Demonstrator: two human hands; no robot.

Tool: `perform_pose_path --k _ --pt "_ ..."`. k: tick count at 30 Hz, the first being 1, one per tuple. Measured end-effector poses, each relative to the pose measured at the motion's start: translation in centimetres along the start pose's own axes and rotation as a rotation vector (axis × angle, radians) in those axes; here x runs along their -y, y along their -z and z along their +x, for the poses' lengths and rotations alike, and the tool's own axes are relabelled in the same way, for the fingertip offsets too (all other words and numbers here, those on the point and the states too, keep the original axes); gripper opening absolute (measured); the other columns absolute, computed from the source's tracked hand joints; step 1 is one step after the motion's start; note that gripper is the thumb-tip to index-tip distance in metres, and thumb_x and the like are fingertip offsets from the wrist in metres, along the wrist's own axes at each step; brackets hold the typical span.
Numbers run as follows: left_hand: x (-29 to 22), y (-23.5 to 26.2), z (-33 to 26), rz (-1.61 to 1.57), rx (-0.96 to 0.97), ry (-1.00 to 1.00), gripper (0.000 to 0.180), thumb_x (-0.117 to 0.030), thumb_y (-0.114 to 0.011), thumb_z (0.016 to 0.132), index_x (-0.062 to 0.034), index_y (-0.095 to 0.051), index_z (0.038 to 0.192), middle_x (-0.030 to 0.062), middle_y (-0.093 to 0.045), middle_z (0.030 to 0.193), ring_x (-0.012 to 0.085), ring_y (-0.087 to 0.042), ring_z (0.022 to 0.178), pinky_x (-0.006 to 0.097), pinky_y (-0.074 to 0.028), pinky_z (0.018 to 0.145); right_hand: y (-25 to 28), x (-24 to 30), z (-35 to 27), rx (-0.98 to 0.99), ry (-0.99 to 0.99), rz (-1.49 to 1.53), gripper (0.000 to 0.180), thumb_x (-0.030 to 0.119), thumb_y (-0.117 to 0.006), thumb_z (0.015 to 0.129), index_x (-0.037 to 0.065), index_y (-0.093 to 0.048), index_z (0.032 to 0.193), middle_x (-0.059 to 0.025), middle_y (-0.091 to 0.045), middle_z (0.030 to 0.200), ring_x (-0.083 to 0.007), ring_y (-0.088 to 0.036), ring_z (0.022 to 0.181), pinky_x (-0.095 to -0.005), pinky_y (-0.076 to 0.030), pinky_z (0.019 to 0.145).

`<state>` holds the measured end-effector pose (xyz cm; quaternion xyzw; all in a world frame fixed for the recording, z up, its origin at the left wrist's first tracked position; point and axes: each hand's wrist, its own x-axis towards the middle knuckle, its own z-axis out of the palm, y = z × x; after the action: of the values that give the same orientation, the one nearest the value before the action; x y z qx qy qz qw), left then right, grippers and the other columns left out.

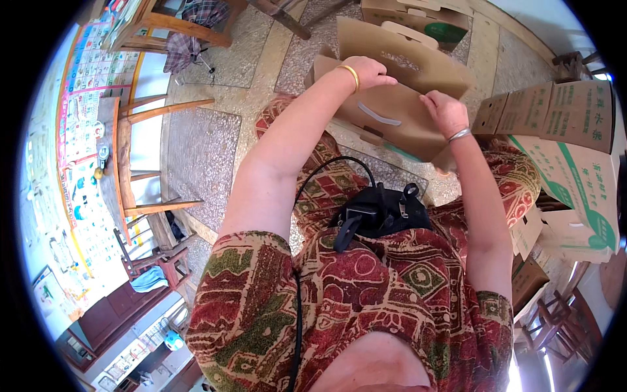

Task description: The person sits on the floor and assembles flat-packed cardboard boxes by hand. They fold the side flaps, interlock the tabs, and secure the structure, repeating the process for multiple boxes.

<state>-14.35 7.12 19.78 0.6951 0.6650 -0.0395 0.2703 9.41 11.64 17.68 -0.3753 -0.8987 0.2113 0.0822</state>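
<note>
Head view: we see the right hand (pixel 449 114) pinching the rim of an open brown carton (pixel 408 112) beneath both hands; the left hand (pixel 368 73) curls there, its hold we cannot tell. Green-printed boxes (pixel 575 173) crowd right of the grip, wooden furniture (pixel 124 163) left.

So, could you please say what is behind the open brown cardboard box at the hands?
Behind its raised flap, a second brown cardboard box with a green patch partly shows; its covered lower left cannot be seen.
</note>
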Motion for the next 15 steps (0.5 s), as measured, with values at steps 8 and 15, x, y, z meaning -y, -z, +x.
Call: perform_pose_path --k 8,15 --pt "-1.5 -1.4 -1.3 0.036 0.036 0.089 0.053 -0.053 -0.036 0.086 -0.0085 -0.066 0.091 0.011 -0.064 0.096 0.0281 -0.059 0.094 0.038 -0.044 0.082 -0.5 -1.5 1.2 0.223 -0.018 0.027 0.043 0.047 -0.046 0.086 0.008 -0.061 0.079 -0.0156 -0.062 0.077 -0.0346 -0.059 0.076 -0.0432 -0.047 0.068" --pt "-1.8 -2.8 -0.3 0.06 0.184 0.078 0.052 -0.051 -0.039 0.086 -0.0086 -0.066 0.097 0.0122 -0.063 0.101 0.0288 -0.058 0.098 0.038 -0.043 0.086 -2.8 -2.7 -0.6 0.296 -0.052 0.229 0.044 0.045 -0.047 0.087 0.005 -0.062 0.08 -0.0192 -0.061 0.081 -0.0365 -0.057 0.08 -0.0425 -0.045 0.072"
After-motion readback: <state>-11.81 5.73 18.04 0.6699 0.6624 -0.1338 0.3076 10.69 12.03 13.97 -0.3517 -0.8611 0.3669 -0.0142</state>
